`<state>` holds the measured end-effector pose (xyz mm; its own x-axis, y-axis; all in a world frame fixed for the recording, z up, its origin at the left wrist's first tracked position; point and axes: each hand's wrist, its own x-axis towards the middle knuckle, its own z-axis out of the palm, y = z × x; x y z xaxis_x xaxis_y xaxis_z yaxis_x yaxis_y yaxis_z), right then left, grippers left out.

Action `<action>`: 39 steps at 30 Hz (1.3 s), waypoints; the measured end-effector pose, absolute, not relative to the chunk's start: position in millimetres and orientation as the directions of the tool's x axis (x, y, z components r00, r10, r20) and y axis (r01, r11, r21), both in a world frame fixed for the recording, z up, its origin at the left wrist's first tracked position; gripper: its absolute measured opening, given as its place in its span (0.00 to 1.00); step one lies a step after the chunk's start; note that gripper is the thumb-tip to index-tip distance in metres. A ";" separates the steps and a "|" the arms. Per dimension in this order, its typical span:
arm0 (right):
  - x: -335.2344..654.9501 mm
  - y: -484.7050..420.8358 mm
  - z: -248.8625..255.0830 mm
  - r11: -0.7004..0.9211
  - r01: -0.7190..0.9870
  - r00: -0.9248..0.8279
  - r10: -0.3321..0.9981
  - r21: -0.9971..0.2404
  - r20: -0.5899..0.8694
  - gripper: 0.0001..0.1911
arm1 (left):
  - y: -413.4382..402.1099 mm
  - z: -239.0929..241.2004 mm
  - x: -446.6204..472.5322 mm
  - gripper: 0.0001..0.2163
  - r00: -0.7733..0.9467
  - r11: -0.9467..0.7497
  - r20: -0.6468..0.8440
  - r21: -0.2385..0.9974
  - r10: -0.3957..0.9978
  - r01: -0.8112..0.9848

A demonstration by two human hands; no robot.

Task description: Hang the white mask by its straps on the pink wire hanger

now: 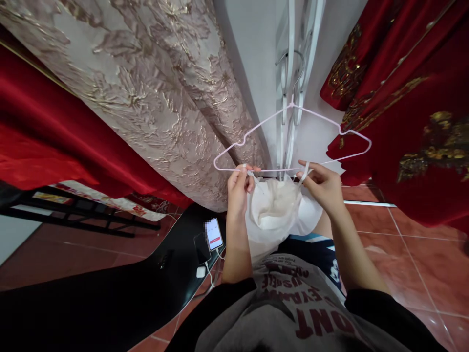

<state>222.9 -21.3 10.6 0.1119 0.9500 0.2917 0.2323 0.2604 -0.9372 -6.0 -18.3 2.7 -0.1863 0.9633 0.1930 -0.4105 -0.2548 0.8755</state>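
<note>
One pink wire hanger hangs in front of me, its bare metal hook up at a white metal rack beyond the fingers. One white strappy garment is held just below the hanger's lower bar, between the two hands and falling toward the lap. It looks soft and thin, sheer toward the edges, with pale rounded cups and a creamier patch in its open middle.

The left hand has its fingers pinched together on the garment's near-left edge, close against the bar. The right hand grips one narrow white strap, drawn up in a loop between thumb and forefinger, near the bar too.

Left of the left fingers, a black table carries two phones, one lit and one dark, plus one small white case and white cables. Beyond the left fingers hangs one pale brocade cloth with gold relief; red fabric lies further left. Past the right fingers hang red embroidered garments, over red floor tiles.
</note>
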 end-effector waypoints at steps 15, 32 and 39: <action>243.3 -19.9 2.0 0.284 0.131 0.096 0.950 -0.950 0.298 0.20 | 0.7 -20.0 -86.6 0.13 -0.526 -0.558 0.551 0.813 0.648 0.163; 237.1 -27.9 -11.5 0.226 0.100 -0.065 0.973 -0.969 0.220 0.27 | 31.5 50.9 -66.4 0.08 0.034 -0.435 0.437 0.880 0.899 0.189; 223.5 -31.7 -10.9 0.235 0.168 -0.038 0.972 -0.957 0.232 0.28 | 7.3 -22.6 -36.8 0.19 -0.249 -0.167 0.064 0.892 0.966 -0.421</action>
